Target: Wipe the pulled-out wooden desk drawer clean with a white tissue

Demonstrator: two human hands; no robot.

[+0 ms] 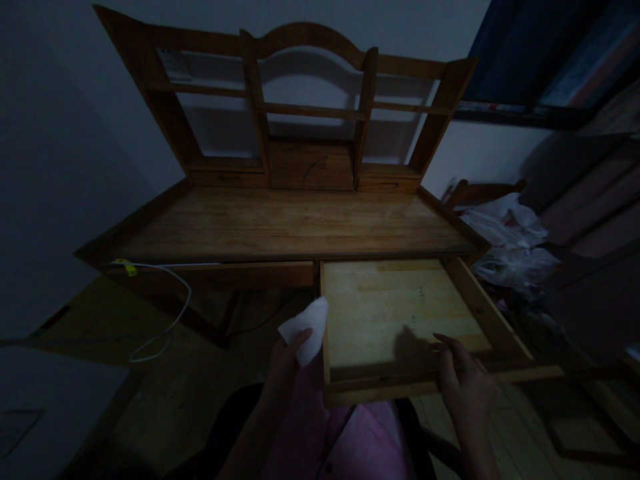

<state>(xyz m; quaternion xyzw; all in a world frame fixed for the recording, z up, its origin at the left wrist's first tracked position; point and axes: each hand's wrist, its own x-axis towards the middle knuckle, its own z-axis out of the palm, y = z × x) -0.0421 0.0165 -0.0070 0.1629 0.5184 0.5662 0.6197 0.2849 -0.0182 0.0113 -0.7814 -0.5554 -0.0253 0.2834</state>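
Left hand [283,375], grip closed round a white cloth [309,330], sits at the open drawer's [395,307] eight o'clock. Right hand [465,390] lies slack-open on its front; better braced firmly.

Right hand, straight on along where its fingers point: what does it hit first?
The right hand rests on the drawer front, fingers aimed forward and slightly left. First in line is probably the bare drawer floor; if higher, the desk edge. Depth unclear.

Dim, underexposed view; dark vignetted corners, wide-angle bending at edges
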